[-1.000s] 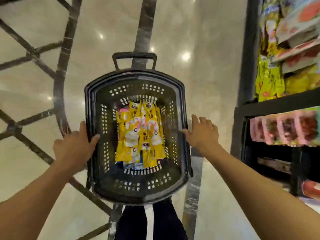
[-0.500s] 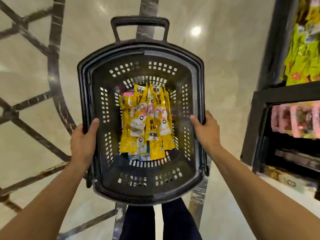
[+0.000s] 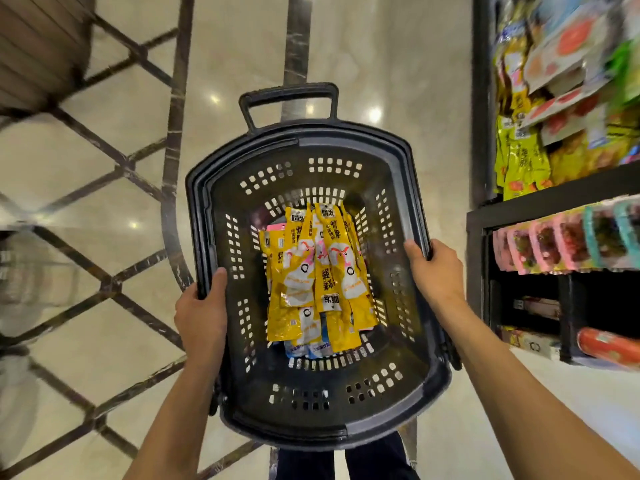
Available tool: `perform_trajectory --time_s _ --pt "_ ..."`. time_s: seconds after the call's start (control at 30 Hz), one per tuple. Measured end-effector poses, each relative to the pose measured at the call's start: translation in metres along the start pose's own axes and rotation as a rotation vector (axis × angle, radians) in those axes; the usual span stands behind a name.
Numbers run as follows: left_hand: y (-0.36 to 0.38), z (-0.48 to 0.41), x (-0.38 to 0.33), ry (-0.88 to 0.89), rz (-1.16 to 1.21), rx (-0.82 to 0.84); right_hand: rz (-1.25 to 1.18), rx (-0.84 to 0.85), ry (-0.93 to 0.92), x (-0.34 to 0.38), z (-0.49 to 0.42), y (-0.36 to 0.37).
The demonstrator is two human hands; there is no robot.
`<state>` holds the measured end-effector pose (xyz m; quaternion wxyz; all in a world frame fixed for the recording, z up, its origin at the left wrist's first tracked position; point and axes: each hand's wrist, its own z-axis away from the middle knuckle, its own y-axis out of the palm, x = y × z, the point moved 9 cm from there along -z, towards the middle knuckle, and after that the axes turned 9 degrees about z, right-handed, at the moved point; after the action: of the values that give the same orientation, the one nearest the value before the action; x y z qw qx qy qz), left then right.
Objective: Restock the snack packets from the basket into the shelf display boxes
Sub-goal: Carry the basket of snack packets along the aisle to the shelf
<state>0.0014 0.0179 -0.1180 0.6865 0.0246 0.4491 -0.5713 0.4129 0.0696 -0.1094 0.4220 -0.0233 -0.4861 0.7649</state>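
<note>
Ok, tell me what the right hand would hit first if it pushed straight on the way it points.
The right hand grips the right rim of the basket, so that rim stops it at once. Past it, the line seems to run inside toward the yellow snack packets, though depth is unclear.

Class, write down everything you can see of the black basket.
The black basket looks plastic, with a thick rim, walls and bottom pierced by rows of holes, and a loop handle at its far end. It is held above the floor, the left hand gripping its left rim, the right hand its right rim. Yellow snack packets lie piled inside.
</note>
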Motion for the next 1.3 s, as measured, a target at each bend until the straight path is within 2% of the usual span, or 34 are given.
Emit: perform_trajectory --time_s 0.17,0.27,0.37,0.57,0.77,0.93,1.03,1.3 --pt "-0.065 0.079 -0.080 0.029 -0.015 -0.032 -0.006 -0.041 -0.044 0.037 0.074 -0.103" --pt "-0.084 0.106 -0.143 0.060 -0.042 -0.052 -0.029 -0.100 -0.054 0.065 0.091 -0.169" --pt "-0.106 0.148 -0.191 0.055 -0.074 -0.044 -0.037 -0.086 -0.056 0.078 0.116 -0.219" --pt "-0.113 0.180 -0.298 0.149 -0.111 0.005 -0.069 -0.100 -0.083 0.128 0.110 -0.302" --pt "-0.089 0.147 -0.374 0.182 -0.089 0.032 -0.030 -0.127 -0.128 0.192 0.063 -0.349" --pt "-0.035 0.092 -0.461 0.194 -0.036 0.054 -0.016 -0.192 -0.151 0.273 -0.014 -0.390" --pt "-0.003 0.051 -0.517 0.232 -0.058 0.091 -0.004 -0.219 -0.096 0.305 -0.055 -0.400" --pt "0.083 -0.042 -0.723 0.363 -0.084 0.221 -0.086 -0.327 -0.041 0.423 -0.173 -0.463"
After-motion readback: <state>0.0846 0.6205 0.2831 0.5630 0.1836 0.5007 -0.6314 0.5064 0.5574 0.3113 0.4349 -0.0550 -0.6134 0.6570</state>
